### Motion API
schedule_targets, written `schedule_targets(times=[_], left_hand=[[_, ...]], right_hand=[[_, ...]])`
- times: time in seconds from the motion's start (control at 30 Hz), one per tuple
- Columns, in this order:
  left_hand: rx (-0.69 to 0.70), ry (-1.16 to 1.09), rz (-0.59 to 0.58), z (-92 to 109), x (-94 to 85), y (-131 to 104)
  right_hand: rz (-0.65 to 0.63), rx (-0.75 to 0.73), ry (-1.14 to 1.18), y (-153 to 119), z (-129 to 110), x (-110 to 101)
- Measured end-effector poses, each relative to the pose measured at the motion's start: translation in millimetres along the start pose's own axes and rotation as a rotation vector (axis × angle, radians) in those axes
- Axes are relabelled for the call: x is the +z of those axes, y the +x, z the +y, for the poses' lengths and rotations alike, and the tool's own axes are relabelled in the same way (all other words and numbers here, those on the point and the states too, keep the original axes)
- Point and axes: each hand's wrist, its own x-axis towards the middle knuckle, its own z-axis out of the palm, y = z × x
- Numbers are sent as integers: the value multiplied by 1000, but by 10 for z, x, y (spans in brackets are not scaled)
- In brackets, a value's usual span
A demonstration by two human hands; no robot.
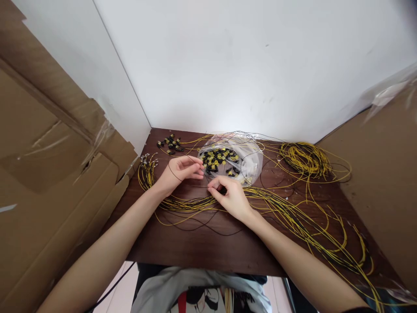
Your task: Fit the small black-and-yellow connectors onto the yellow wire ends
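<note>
My left hand (183,172) and my right hand (230,196) are close together above the middle of the table, fingertips facing each other. Each is closed in a pinch on a thin black wire (175,175), which loops across the back of the left hand. Whether the wire's end lies between the fingers is too small to tell. Just behind the hands lies a clear plastic bag (256,161) with several small yellow-and-black parts (211,161) on it. Beneath the hands runs a long bundle of yellow and black wires (283,208), partly hidden by the right hand.
More yellow-and-black parts (171,143) lie at the back left, some with wires attached. A coil of yellow and black wire (302,160) rests at the back right. White tips (149,160) end the bundle on the left. Cardboard (65,143) and a white wall (228,65) enclose the brown table (182,248).
</note>
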Motion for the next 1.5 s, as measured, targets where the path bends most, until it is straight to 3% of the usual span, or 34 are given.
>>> schedule_targets(times=[0.17, 0.3, 0.4, 0.57, 0.63, 0.73, 0.93, 1.07, 1.17, 1.37, 1.43, 1.5], left_hand=[[9, 327, -209, -34, 56, -25], [52, 379, -233, -10, 85, -42], [39, 294, -120, 18, 89, -43], [157, -81, 243, 86, 9, -4], [181, -155, 299, 112, -35, 9], [155, -96, 232, 119, -52, 5], [37, 306, -142, 21, 71, -49], [106, 433, -194, -12, 110, -62], [99, 308, -83, 11, 80, -45], [188, -294, 392, 83, -130, 73], [173, -373, 451, 101, -180, 92], [150, -327, 395, 107, -177, 81]], right_hand=[[0, -15, 25, 3, 6, 5], [9, -18, 23, 0, 9, 10], [26, 0, 17, -1, 5, 9], [32, 17, -3, -4, 7, 8], [33, 17, -11, -3, 8, 10], [39, 18, -16, 0, 7, 11], [31, 6, -8, 0, 4, 8], [23, 4, 3, -3, 2, 9], [18, 9, 2, -3, -1, 6], [28, 9, -12, -8, 2, 14], [31, 4, -15, -11, 1, 19], [31, 1, -19, -14, -2, 19]])
